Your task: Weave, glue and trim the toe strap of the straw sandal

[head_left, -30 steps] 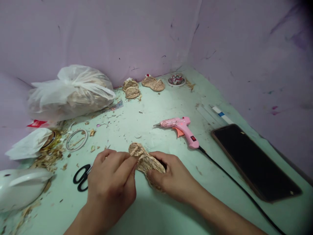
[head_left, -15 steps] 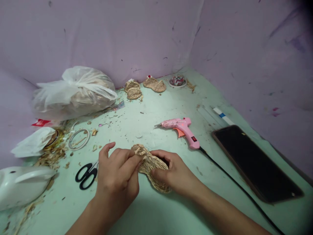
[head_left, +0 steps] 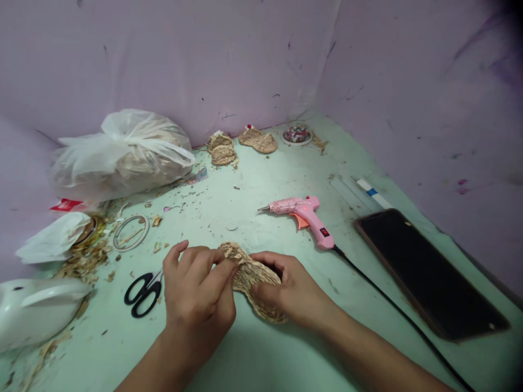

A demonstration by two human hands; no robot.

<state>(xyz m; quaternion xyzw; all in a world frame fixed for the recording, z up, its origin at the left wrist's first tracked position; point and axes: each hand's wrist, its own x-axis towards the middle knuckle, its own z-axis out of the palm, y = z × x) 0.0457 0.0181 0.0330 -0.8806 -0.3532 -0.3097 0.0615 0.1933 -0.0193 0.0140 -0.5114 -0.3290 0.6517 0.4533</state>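
Note:
A small woven straw slipper (head_left: 251, 275) lies between both hands near the front of the pale green table (head_left: 261, 359). My left hand (head_left: 198, 296) pinches the slipper's upper front part with thumb and fingers closed on it. My right hand (head_left: 292, 288) grips the sole from the right, its thumb on the woven edge. A pink glue gun (head_left: 304, 212) lies just behind my right hand, its black cord (head_left: 392, 307) trailing to the right front.
Black scissors (head_left: 143, 291) lie left of my left hand. A dark phone (head_left: 429, 272) lies at the right. At the left are a plastic bag of straw (head_left: 122, 152), a tape ring (head_left: 131, 231) and a white object (head_left: 36, 307). Two finished straw slippers (head_left: 239, 144) and a bead dish (head_left: 297, 134) sit at the back.
Both hands have stayed on the slipper, shifting slightly right; the sole now shows more below my right thumb. The left forefinger lifted briefly and has come back down.

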